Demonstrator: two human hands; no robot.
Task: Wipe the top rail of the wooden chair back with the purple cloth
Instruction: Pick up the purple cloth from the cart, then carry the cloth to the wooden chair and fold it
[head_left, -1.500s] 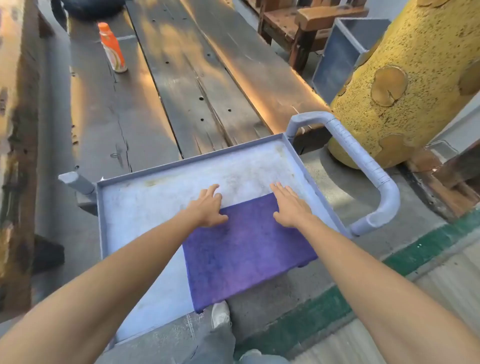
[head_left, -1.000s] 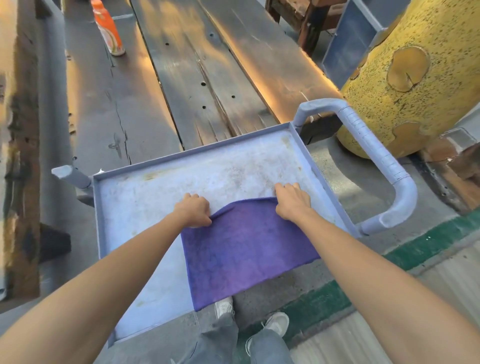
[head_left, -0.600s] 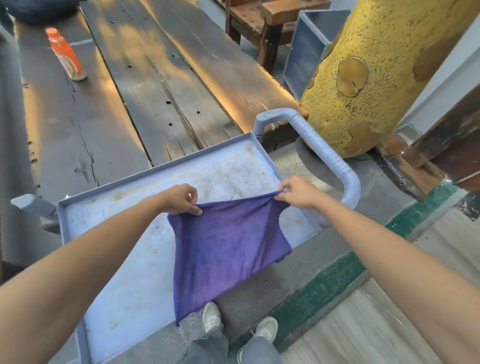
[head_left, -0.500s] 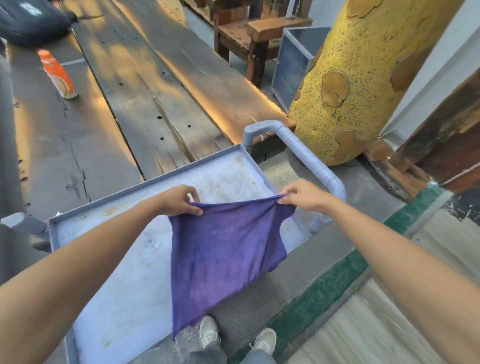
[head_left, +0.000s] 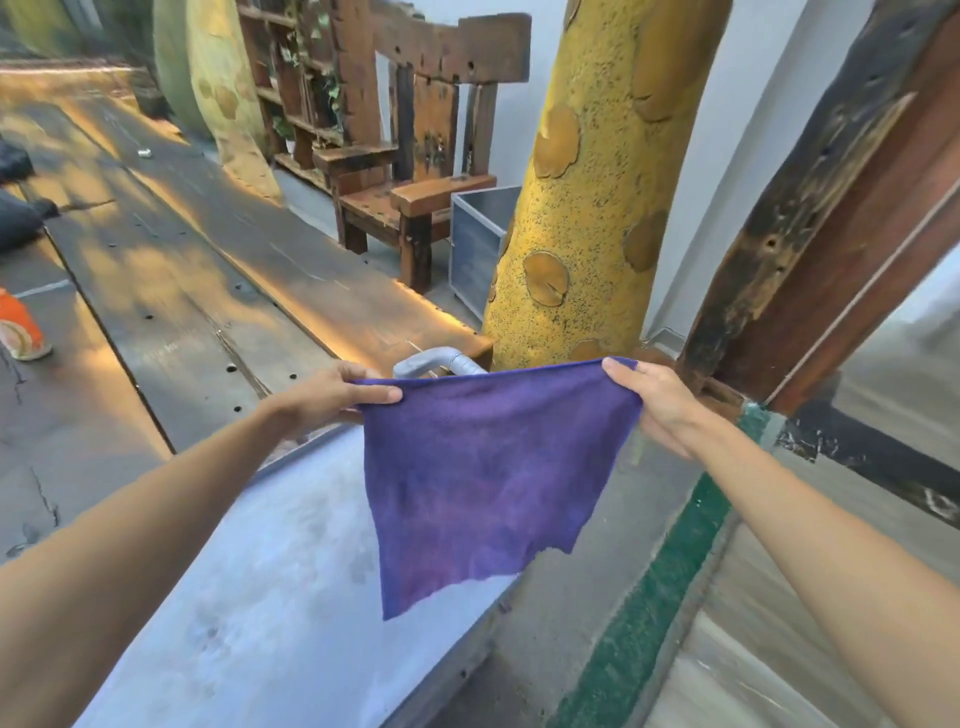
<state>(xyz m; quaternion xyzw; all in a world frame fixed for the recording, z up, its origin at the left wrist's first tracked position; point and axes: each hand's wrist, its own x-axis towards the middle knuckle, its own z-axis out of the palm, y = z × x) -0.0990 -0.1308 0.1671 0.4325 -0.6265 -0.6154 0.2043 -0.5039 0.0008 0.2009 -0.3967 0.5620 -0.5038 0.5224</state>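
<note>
No legible text, labels or nos. anywhere.

Daylight exposure, wide-angle, moderate motion blur.
Warm low sun streaks the wooden bench (head_left: 218, 270) in orange patches between soft shadows. Left and lower right margins smear; straight edges bow outward. Purple cloth (head_left: 483, 478) and pillar (head_left: 587, 208) render sharp, evenly lit.

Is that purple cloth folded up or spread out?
Spread out: the purple cloth hangs flat, the left hand and right hand each pinching a top corner.

Purple cloth (head_left: 483, 478) hanging, chair (head_left: 415, 140) beyond.
</note>
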